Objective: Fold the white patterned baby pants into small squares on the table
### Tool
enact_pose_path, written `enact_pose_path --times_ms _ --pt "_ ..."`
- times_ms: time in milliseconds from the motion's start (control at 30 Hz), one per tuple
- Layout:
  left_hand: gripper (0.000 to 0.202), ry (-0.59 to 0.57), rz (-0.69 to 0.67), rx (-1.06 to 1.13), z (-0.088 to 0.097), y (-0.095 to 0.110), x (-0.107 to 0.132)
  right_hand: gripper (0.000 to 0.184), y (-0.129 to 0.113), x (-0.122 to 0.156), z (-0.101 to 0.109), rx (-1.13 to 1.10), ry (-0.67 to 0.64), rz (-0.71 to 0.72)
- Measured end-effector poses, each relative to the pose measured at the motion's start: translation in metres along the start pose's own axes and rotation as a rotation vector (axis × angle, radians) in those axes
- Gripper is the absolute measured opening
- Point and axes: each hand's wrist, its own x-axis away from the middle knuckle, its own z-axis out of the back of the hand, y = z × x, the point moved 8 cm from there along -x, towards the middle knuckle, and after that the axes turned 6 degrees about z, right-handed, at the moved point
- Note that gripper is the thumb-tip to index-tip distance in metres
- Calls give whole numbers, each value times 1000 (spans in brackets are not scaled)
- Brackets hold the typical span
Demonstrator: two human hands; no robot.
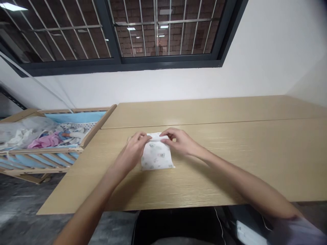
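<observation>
A small white cloth (pixel 157 156) with a faint print of little figures lies on the wooden table, roughly square in shape. Its far edge is turned over into a narrow fold. My left hand (pixel 135 148) pinches the left end of that fold between thumb and fingers. At the right end, my right hand (pixel 178 140) grips the same fold, thumb below and fingers above. The near part of the cloth rests flat, its lower right corner sticking out slightly. Fingertips cover both ends of the fold.
The light wooden table (pixel 242 153) has a seam running across it and meets the white wall. To the left stands a wooden crib (pixel 95 131) with blue lining, holding pink and white clothes. A barred window (pixel 163 63) is above; a black chair (pixel 176 224) is below.
</observation>
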Motion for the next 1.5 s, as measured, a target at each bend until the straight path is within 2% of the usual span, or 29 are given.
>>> enact_pose_path --times_ms 100,233,333,400,467,533,600,667,733,800,867,933,1033,1133,1267,1500 --pt "27 -68 170 -38 -26 -26 -41 17 52 -34 -9 -74 22 -80" --pt "34 -115 285 -116 -67 -52 -67 16 111 -59 -28 -82 66 -218" --pt "36 -120 312 -161 -90 -63 -74 13 137 -65 -42 -23 80 -285" --pt "36 -130 323 -191 -98 -65 -76 12 144 -66 -47 7 80 -297" --pt "37 -132 332 -223 -97 -61 -75 13 146 -65 -48 36 77 -302" --pt "38 -113 337 -260 -88 -49 -68 17 140 -62 -44 68 86 -288" --pt "40 -90 326 -292 -77 -28 -50 26 121 -59 -37 134 93 -191" --pt "40 -103 290 -318 -71 -1 -23 37 91 -55 -36 209 40 -18" --pt "39 -160 236 -362 -74 23 11 48 59 -46 -47 246 -101 142" --pt "38 -187 200 -421 -81 38 41 55 36 -32 -68 226 -292 245" --pt "40 -178 192 -462 -87 44 61 58 21 -18 -93 191 -463 325" --pt "42 -182 203 -470 -92 44 72 59 16 -6 -116 165 -584 385" --pt "41 -212 219 -440 -98 38 76 61 28 3 -141 185 -684 385" --pt "41 -169 222 -410 -97 34 77 60 47 0 -149 243 -682 353" --pt "45 -127 220 -424 -98 30 83 65 69 -15 -145 329 -622 346" --pt "44 -160 238 -433 -101 27 85 73 112 -52 -124 434 -549 233"
